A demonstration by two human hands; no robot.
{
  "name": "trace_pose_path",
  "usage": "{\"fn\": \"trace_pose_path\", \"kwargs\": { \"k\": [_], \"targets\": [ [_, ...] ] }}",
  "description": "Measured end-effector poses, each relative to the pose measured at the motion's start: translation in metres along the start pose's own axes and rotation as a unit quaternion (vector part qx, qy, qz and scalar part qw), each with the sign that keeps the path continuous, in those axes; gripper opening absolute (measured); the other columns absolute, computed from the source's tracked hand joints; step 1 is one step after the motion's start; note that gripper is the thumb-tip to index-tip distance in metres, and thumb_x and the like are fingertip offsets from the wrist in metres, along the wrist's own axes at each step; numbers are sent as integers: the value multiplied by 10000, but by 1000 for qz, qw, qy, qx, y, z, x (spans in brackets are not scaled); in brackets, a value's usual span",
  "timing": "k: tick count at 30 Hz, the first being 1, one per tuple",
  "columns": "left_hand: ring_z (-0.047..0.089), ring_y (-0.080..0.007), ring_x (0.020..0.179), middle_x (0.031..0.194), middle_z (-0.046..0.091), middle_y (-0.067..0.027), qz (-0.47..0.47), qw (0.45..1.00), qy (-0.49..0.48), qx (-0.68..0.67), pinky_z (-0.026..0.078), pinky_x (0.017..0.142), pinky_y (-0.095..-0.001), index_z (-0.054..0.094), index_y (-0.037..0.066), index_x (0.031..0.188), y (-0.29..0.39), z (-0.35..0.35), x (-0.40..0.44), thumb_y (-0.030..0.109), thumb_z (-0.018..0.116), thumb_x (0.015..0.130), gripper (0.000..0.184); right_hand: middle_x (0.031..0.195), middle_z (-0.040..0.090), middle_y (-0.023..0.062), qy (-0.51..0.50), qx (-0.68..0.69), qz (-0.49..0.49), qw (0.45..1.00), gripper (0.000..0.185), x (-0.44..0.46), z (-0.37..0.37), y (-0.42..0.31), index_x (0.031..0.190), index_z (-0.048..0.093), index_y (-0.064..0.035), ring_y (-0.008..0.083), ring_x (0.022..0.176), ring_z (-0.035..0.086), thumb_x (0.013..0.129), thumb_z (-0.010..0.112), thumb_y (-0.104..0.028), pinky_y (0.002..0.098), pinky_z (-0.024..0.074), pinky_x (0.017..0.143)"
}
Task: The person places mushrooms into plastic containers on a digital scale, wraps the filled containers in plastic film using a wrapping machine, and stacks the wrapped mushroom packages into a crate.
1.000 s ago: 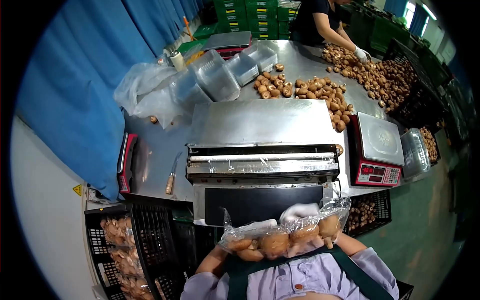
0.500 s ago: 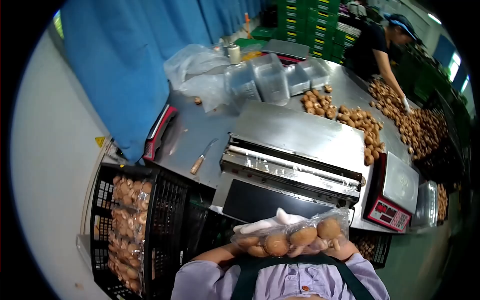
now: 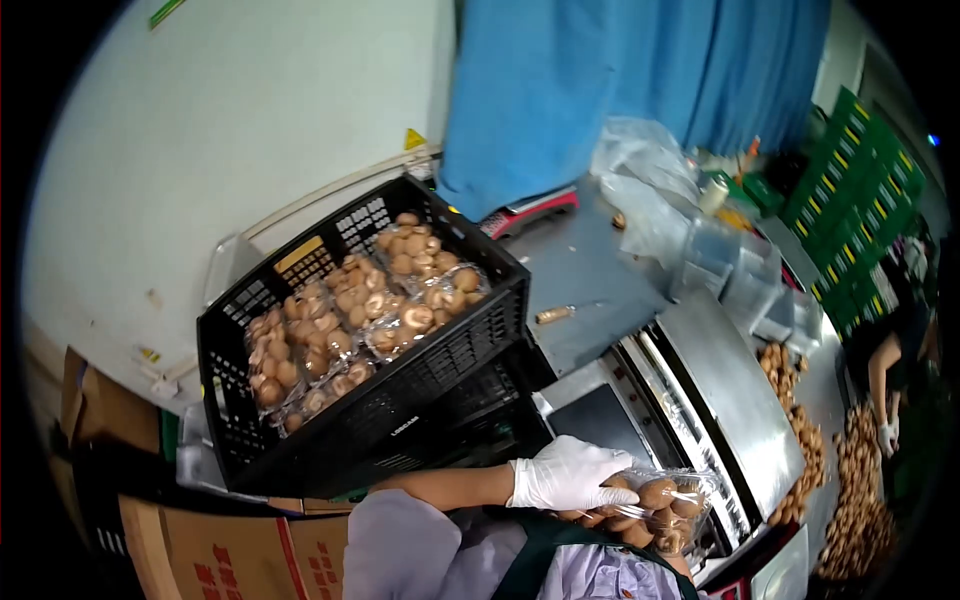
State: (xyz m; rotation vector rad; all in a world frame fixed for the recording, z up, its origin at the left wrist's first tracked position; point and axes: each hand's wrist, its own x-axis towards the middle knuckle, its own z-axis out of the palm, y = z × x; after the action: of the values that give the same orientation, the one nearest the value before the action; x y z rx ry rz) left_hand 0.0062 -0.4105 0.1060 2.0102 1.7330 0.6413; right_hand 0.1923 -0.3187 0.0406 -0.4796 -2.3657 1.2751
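Observation:
My left hand [image 3: 568, 474], in a white glove, is closed on a film-wrapped pack of mushrooms [image 3: 655, 505] in front of my chest. Its thumb lies over the near side of the pack. Brown caps show through the shiny clear wrap. My right hand is hidden behind the pack; only a sliver of that arm shows beside it. Left of my hands stands a black plastic crate [image 3: 395, 425] with several wrapped mushroom packs [image 3: 350, 290] inside. Just beyond the held pack is the metal wrapping machine [image 3: 725, 375] with its dark plate [image 3: 603, 425].
A wooden-handled knife [image 3: 555, 314] lies on the metal table [image 3: 590, 255]. Clear trays [image 3: 735, 265] and loose mushrooms [image 3: 855, 500] are farther right, where a co-worker's gloved hand [image 3: 886, 438] reaches. Cardboard boxes [image 3: 220, 550] stand at lower left, below the crate.
My view has swung left, so the crate now sits near the middle. My left hand now shows its back and thumb over the wrapped mushroom pack, which is still held.

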Motion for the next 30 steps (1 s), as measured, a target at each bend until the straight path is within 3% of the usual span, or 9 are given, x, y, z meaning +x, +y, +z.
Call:
{"fn": "trace_pose_path", "kwargs": {
  "k": [7,8,11,16,20,23,24,29,30],
  "targets": [
    [654,-211,674,808,671,-111,-183,944,266,-62,512,628,-294,679,79,963,-44,-71,-91,215,663,829,191,939,665,190,27,-263,-32,964,155,8,68,97,899,661,-78,368,768,642,860,598,-214,465,495,726],
    [623,-208,600,738,639,-111,-185,914,357,-59,496,580,-307,666,64,900,-46,-92,-114,246,631,860,189,799,667,114,66,-264,-83,959,67,19,63,78,826,647,-92,310,648,620,775,627,-54,391,481,593],
    [500,-73,621,664,565,-63,-291,824,486,0,437,575,-266,628,-12,844,-63,-157,-194,184,581,865,203,750,665,67,101,-143,-98,980,33,24,65,80,774,647,-93,276,640,608,787,623,-75,388,469,601],
    [440,-56,640,621,519,-62,-407,787,463,-1,409,575,-252,625,-19,799,-145,-186,-333,257,548,934,317,780,666,66,88,-167,-92,978,35,22,65,83,768,629,-92,279,653,601,790,615,-70,390,463,602],
    [648,-278,757,820,656,-174,-484,847,156,156,498,704,-354,620,-6,843,-168,-122,-345,371,381,980,467,780,666,73,93,-172,-100,976,29,25,64,75,776,627,-82,286,653,599,785,620,-55,396,467,606],
    [630,-338,901,902,653,-181,-606,755,-47,246,478,797,-411,653,48,901,-167,-123,-312,455,317,969,532,776,666,74,84,-161,-91,979,30,24,65,81,783,627,-78,286,653,598,781,624,-48,393,468,606],
    [621,-332,914,888,650,-163,-562,757,-67,327,479,785,-417,665,71,923,-164,-129,-309,471,337,957,519,778,665,74,91,-169,-98,977,32,24,65,80,786,627,-77,285,654,599,781,625,-46,391,469,607],
    [607,-304,840,881,620,-115,-532,748,74,389,470,754,-414,642,87,962,-145,-137,-286,310,633,804,273,800,665,74,106,-179,-90,974,30,24,68,74,791,627,-80,275,668,606,783,627,-51,381,472,608],
    [588,-305,814,858,609,-108,-489,736,170,437,458,741,-418,631,79,956,-134,-135,-269,260,630,806,235,758,657,74,120,-179,-85,973,19,26,69,67,775,630,-82,269,652,610,783,625,-66,377,477,614]
  ]
}}
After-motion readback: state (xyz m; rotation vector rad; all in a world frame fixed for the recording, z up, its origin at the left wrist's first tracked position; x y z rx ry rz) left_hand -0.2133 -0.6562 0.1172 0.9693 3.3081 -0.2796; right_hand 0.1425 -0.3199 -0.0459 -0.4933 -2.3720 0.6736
